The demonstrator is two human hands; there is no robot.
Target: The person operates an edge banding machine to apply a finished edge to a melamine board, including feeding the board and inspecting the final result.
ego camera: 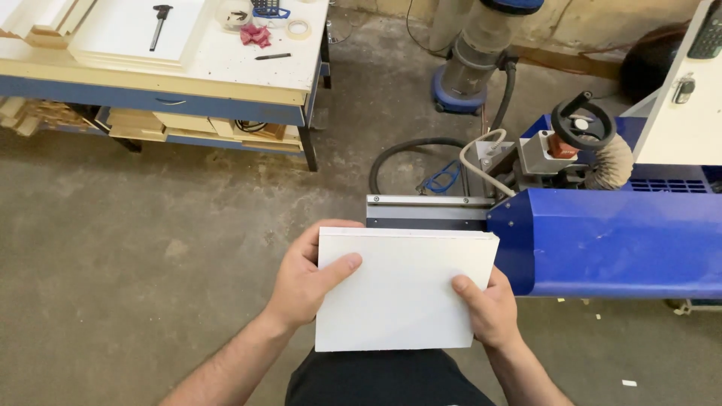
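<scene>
White panel [402, 289] — flat rectangular board, held level in front of the person's body, above the concrete floor [150, 256]; its far edge lies close to the grey metal infeed rail [425, 212] of the blue machine [609, 240], whether touching it cannot be told.

Left hand [304, 282] — clamped on the panel's left edge, thumb pressed on the top face, fingers curled around the far corner and underneath.

Right hand [489, 308] — clamped on the panel's right edge near the lower corner, thumb on top, remaining fingers hidden beneath the board.

Blue machine — long blue housing to the right of the panel, just beside the right hand; black handwheel [580, 120] on top, a brush-like roller [611, 162] beside it, a pale hose [481, 162] looping from its back.

Dust extractor [474, 56] — grey cylinder on a blue base, standing on the floor behind the machine, dark hose [398, 154] curling away from it.

Tabletop [256, 71] — white, upper left, well apart from the hands; carries a stack of white panels [135, 34], a black caliper [159, 22] lying on the stack, a roll of tape [298, 28], a crumpled pink item [256, 35] and a black pen [272, 56]. Wooden offcuts [203, 128] stored on the shelf beneath.
</scene>
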